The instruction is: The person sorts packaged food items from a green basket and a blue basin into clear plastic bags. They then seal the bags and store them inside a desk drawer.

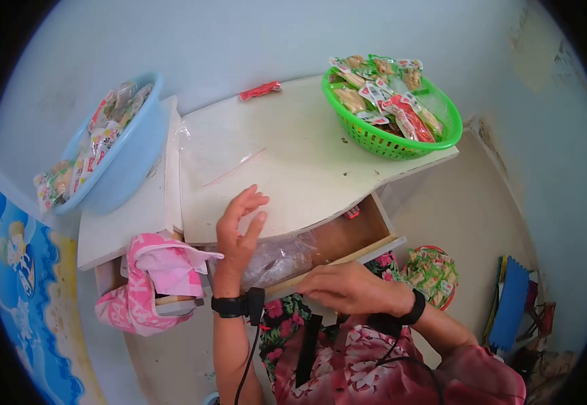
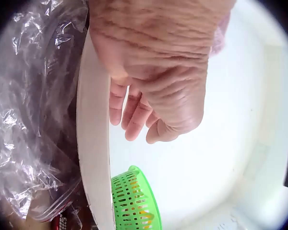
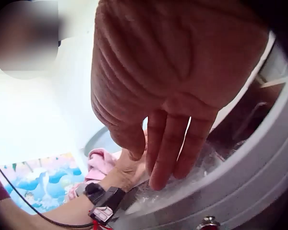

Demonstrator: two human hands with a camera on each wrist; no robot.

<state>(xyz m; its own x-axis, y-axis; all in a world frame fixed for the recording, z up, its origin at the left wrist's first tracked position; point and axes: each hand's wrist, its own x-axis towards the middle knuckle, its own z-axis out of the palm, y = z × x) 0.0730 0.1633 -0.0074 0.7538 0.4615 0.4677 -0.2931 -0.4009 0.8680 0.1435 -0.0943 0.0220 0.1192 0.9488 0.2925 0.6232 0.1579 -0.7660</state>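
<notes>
My left hand [image 1: 238, 229] is raised over the front edge of the white desk [image 1: 293, 179], fingers loosely bent and holding nothing. On the desktop beyond it lies a flat clear zip bag [image 1: 222, 158] with a red seal line. My right hand [image 1: 347, 287] hovers at the front of the pulled-out drawer [image 1: 347, 239], its fingers extended and slightly bent, with nothing in them. Crumpled clear plastic bags [image 1: 273, 260] fill the drawer's left part, between the two hands. In the right wrist view, the right hand's fingers [image 3: 173, 153] overlap that plastic.
A green basket [image 1: 401, 150] of snack packets stands at the desk's back right, a blue basin [image 1: 121, 169] of packets at left. One red packet [image 1: 260, 91] lies near the wall. A pink towel [image 1: 155, 283] drapes over another drawer. More packets [image 1: 432, 277] sit in a floor container.
</notes>
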